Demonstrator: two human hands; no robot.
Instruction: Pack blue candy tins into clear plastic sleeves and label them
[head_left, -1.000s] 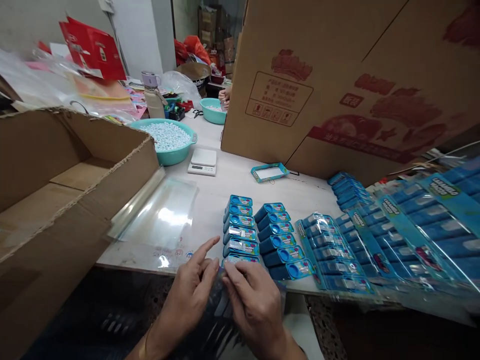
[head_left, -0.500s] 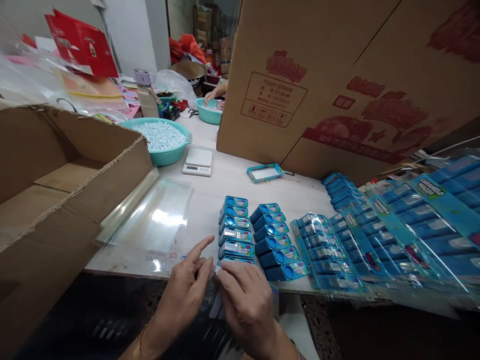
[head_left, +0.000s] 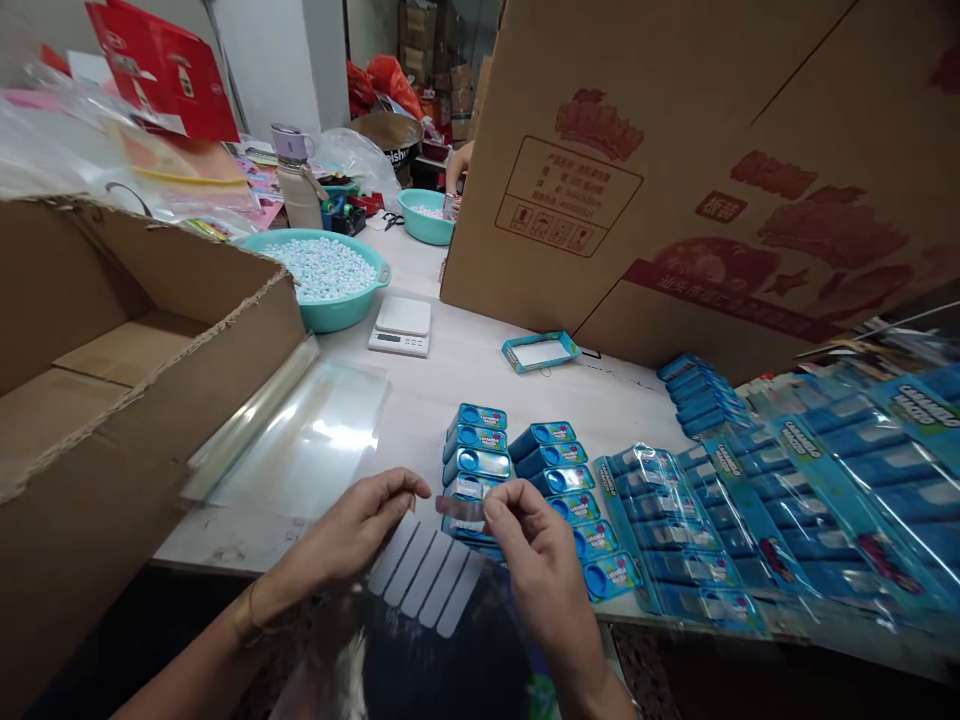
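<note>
My right hand (head_left: pixel 536 545) pinches one end of a narrow clear sticker (head_left: pixel 461 508) between thumb and forefinger. The sticker stretches leftward over the row of blue candy boxes (head_left: pixel 481 440). Close to its free end is my left hand (head_left: pixel 371 520), fingers curled, with a small gap between thumb and forefinger. Below both hands a sheet of pale strip stickers (head_left: pixel 427 575) lies over my lap. A second row of blue boxes (head_left: pixel 564 455) stands to the right, partly hidden behind my right hand. Some boxes bear a sticker across the round lid.
Clear film sheets (head_left: pixel 315 430) and an open carton (head_left: pixel 225 370) are at left. Behind stand a small scale (head_left: pixel 401 327), a basin of candies (head_left: pixel 330 268), a blue tray (head_left: pixel 541 352) and a tall carton (head_left: pixel 570 230). Wrapped packs (head_left: pixel 675 540) fill the right. Another person's hand (head_left: pixel 459 165) reaches into a far basin.
My hands have moved apart, and the right now holds the clear sticker out to the side. My left forefinger has curled in. The sticker sheet has come into fuller view.
</note>
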